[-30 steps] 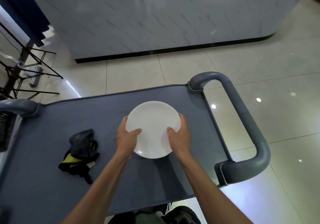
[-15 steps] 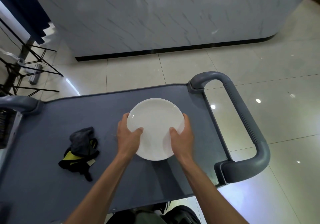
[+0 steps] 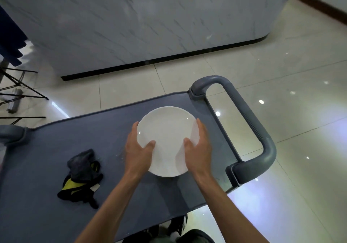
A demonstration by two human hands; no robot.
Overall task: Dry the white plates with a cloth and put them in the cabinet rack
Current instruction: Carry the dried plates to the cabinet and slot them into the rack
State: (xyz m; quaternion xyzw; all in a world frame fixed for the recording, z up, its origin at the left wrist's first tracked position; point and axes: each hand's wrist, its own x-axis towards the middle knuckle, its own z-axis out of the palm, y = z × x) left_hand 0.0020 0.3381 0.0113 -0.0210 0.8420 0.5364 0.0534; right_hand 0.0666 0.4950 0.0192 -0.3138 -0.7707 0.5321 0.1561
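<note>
Two hands, left [image 3: 138, 153] and right [image 3: 199, 150], grasp a white plate [image 3: 167, 139] by its opposite edges at mid-frame, thumbs on its face, over a grey cart [image 3: 56, 167] whose handle [image 3: 251, 124] loops at the right, with a dark and yellow cloth [image 3: 81, 177] lying at lower left.

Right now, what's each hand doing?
Left hand: holding the white plate's left rim.
Right hand: holding its right rim.
</note>
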